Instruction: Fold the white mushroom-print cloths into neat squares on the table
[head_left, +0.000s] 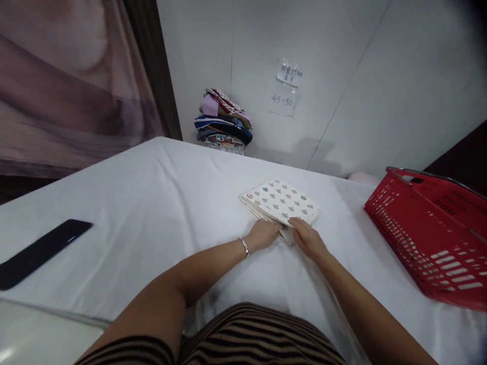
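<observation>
Folding posture at a white-covered table (125, 203), head view; clock positions are read about the folded cloth (281, 200). The right hand (310, 241), at 5 o'clock, is closed on the near edge of the cloth, its fingers over the upper layer. The left hand (265, 234), at 7 o'clock, has its fingers curled at the lower layers of the same edge; its fingertips are hidden, so whether it pinches cannot be told. A silvery bracelet (244, 247) encircles the left wrist. The cloth lies flat on the table, off-white with rows of grey motifs and a few in red, blue and green; its layers show along the edge from 9 to 6 o'clock. At 6 o'clock, the person's brown-and-black striped top (254, 334). At 3 o'clock, a red perforated basket (429, 238) with a metal handle. At 9 o'clock, well apart, a dark flat object (41, 251). At 11 o'clock, beyond the table edge, a stack of folded fabrics (224, 124). At 12 o'clock, on the pale wall (342, 45), a handwritten sheet (289, 74) above another reading "45-50" (282, 103)
</observation>
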A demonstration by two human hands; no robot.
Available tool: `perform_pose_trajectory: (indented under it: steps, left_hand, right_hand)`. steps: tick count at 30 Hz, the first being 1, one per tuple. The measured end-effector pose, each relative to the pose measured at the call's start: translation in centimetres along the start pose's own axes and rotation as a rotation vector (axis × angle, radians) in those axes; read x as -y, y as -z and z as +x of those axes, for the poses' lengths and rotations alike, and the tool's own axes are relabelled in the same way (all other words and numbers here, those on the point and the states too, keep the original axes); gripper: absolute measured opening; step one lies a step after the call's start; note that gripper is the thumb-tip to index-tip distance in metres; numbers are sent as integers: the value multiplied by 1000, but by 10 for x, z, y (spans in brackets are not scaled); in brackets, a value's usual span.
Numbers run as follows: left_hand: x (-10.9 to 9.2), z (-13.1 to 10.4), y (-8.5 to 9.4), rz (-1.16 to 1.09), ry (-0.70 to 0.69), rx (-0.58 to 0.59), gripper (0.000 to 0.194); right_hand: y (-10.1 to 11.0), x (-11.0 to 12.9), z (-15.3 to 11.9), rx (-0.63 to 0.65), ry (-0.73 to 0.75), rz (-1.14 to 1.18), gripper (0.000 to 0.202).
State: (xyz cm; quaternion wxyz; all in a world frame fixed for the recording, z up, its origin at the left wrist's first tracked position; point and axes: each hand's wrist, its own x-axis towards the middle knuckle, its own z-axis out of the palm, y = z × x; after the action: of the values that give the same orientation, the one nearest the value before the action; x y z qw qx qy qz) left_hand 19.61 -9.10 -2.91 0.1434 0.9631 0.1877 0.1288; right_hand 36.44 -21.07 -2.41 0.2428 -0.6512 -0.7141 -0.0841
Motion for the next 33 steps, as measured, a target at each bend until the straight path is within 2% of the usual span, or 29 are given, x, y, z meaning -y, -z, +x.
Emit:
perform_pose_trajectory:
  steps: [3,7,9,13,18,22,26,30,33]
  left_hand:
    - [-2,3,-2,79,-47,31,25]
    - [0,1,-3,81,-64,-18,28]
    - [2,0,-4,69,-74,-38,27]
    - [3,0,-7,45,-70,-48,24]
    - [3,0,-8,16,-44,-56,26]
    - [4,-1,-7,-54,-51,-78,25]
    - [2,-2,-8,-66,-55,-80,24]
    - [4,-5,-7,-108,-76,-97,21]
    - [16,-4,-3,-147,30,-200,19]
  right_hand:
    - [-5,-6,-4,-16,75,-40,37]
    - [-15,-11,-11,-53,199,-30,40]
    - [-16,-9,-14,-77,249,-4,44]
    - [-15,-2,-19,-34,299,32,56]
    - [-20,-4,-19,-70,256,-17,56]
    - [-21,-13,-16,-55,181,0,51]
    - [-17,-16,-15,-33,180,47,45]
    - [-10,-10,-16,6,36,146,37]
    - [-9,-6,-16,24,-62,200,36]
